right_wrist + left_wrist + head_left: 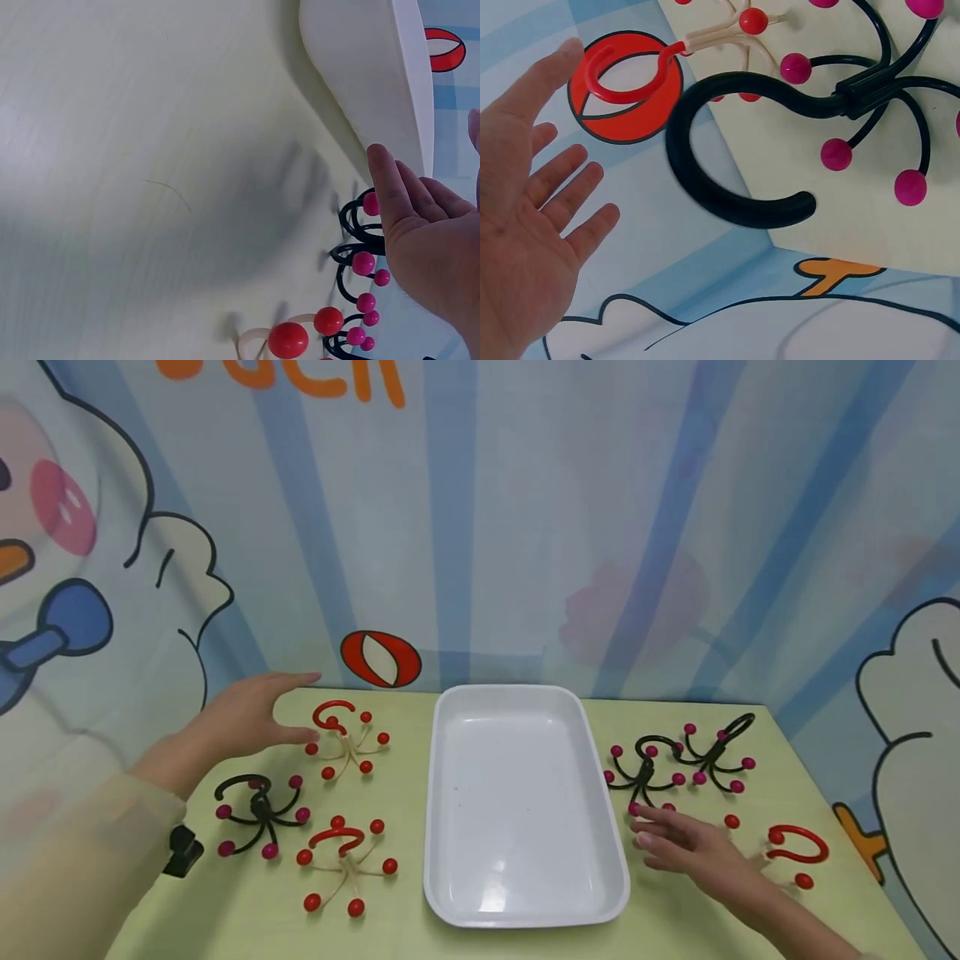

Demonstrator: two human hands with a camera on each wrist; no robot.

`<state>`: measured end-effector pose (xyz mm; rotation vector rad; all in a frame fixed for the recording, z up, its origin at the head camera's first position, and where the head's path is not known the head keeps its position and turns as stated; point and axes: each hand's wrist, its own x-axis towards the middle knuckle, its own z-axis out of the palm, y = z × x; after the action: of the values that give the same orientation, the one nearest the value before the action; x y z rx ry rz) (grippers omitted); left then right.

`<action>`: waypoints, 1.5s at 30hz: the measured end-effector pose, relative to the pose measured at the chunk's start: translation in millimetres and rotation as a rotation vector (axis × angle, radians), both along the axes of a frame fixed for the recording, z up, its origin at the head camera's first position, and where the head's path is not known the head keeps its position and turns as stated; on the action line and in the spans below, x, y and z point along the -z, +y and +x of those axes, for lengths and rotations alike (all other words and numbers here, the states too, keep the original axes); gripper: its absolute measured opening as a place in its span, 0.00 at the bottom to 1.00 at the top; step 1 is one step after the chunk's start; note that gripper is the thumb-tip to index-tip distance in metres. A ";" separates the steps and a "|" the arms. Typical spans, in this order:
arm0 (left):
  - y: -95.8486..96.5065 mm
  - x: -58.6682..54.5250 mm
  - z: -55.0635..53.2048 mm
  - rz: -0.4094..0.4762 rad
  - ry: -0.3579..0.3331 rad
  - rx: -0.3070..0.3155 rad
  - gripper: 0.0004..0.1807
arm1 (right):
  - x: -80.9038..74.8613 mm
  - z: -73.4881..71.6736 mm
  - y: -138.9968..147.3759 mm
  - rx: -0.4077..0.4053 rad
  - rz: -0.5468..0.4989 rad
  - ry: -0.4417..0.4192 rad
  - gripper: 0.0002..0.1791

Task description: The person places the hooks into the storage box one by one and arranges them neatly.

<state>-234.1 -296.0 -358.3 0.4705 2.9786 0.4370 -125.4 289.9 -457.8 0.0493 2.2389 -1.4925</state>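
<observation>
My left hand [243,714], fingers apart, hovers beside a cream-legged hooked piece with red ball tips and a red hook [347,742], shaped like a scalp massager. Nearer me stand a black hooked piece with magenta balls [260,807] and a second red-hooked one [349,858]. In the left wrist view the black hook [682,150] looms large beside the hand. My right hand [693,852] has its fingers extended just right of the white tray [525,910]. Behind it are two black pieces [641,777] with magenta tips; a red-hooked piece [798,843] is partly hidden by it.
The white tray stands in the middle of the pale yellow table [397,935], with hooked pieces on both sides. A printed cloth backdrop [510,527] rises right behind the table's far edge. A small black object [182,852] shows by the left wrist.
</observation>
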 end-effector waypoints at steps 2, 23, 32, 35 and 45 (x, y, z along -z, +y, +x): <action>-0.6 2.6 -1.0 0.015 0.005 -0.003 0.50 | 1.4 0.4 -0.6 0.008 -0.012 -0.020 0.40; 5.1 19.0 -18.8 0.099 -0.016 -0.020 0.35 | 20.3 5.0 -2.2 -0.025 -0.092 -0.107 0.35; 12.5 25.3 -22.8 0.140 -0.019 -0.047 0.28 | 23.8 4.0 -7.5 -0.015 -0.047 -0.098 0.33; 14.0 28.1 -24.2 0.158 -0.010 -0.053 0.26 | 24.8 4.3 -8.6 -0.014 -0.045 -0.090 0.33; 19.5 37.4 -25.8 0.197 0.044 -0.079 0.13 | 28.2 4.7 -13.2 -0.006 -0.051 -0.079 0.33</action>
<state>-259.9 -276.5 -395.7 0.3842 3.0184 0.7422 -120.8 276.7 -486.0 0.0836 2.1365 -1.5169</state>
